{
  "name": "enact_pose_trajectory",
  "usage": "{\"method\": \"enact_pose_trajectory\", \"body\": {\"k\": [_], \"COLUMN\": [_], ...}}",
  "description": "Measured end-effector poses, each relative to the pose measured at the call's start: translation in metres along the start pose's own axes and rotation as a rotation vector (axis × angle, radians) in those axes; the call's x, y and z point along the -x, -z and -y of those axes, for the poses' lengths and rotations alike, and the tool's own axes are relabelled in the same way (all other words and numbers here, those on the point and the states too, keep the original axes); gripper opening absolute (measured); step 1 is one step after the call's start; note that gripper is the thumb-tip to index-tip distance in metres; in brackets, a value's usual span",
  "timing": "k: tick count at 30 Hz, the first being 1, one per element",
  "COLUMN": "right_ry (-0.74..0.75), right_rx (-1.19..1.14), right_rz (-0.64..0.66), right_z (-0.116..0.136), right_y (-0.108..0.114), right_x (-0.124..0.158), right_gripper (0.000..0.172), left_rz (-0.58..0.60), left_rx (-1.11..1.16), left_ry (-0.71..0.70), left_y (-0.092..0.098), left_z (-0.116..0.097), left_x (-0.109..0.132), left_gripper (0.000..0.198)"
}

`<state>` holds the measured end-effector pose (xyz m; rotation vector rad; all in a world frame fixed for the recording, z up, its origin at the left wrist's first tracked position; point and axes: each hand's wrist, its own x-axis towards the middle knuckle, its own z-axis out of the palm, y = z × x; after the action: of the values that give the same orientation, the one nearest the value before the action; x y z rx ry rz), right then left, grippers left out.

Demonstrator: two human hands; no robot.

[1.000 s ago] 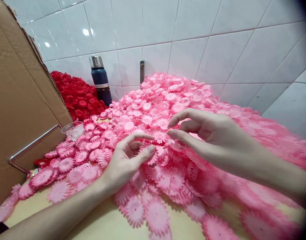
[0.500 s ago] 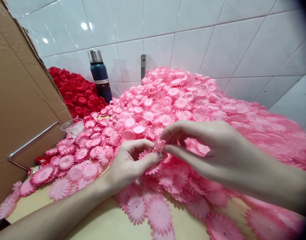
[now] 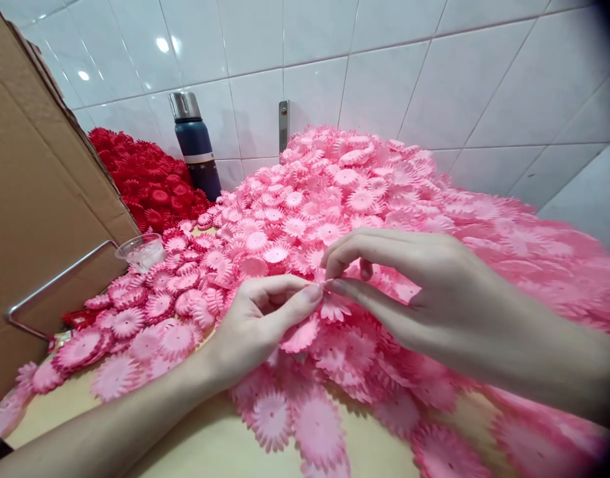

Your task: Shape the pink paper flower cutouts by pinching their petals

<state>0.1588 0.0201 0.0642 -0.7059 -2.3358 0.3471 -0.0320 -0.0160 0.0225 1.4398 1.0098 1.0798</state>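
A big heap of pink flower-shaped petal pieces (image 3: 344, 192) covers the yellow table (image 3: 205, 445). My left hand (image 3: 257, 325) and my right hand (image 3: 409, 285) meet above the heap's near slope. Both pinch the same small stack of pink petal pieces (image 3: 329, 302), thumb against forefinger. Another pink piece (image 3: 401, 289) shows under my right palm. Loose pink pieces (image 3: 314, 425) lie flat on the table below my hands.
A pile of red petal pieces (image 3: 145, 179) lies at the back left beside a dark blue flask (image 3: 195, 146). A cardboard box wall (image 3: 36, 199) with a metal handle (image 3: 56, 282) stands on the left. A clear plastic cup (image 3: 140, 251) sits by it. White tiles form the back wall.
A second ago both hands hovered open over the heap. They have come together and pinched up pink petal pieces between them. The view has shifted slightly.
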Motion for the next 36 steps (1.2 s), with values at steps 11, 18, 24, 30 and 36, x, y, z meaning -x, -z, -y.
{"method": "enact_pose_trajectory", "body": {"k": [11,18,24,30,36], "right_ry": [0.17,0.228,-0.13,-0.119,-0.106], "right_rx": [-0.035,0.012,0.215,0.095,-0.07], "right_rz": [0.057,0.003,-0.403,-0.242,-0.038], "right_z": [-0.006,-0.005,-0.019,-0.007,0.011], "right_y": [0.004,0.011,0.025,0.013,-0.003], "right_x": [-0.001,-0.002,-0.007,-0.008,-0.003], "right_gripper": [0.01,0.007,0.018,0.014,0.015], "left_rz": [0.016,-0.241,-0.34,-0.283,-0.09], "left_rx": [0.092,0.152,0.157,0.099,0.211], "left_ry": [0.022,0.052,0.065,-0.029,-0.115], "left_y": [0.001,0.001,0.004,0.0,-0.001], "left_z": [-0.003,0.001,0.006,0.001,0.0], "left_x": [-0.001,-0.005,-0.007,-0.001,0.0], "left_gripper": [0.028,0.022,0.028,0.028,0.026]}}
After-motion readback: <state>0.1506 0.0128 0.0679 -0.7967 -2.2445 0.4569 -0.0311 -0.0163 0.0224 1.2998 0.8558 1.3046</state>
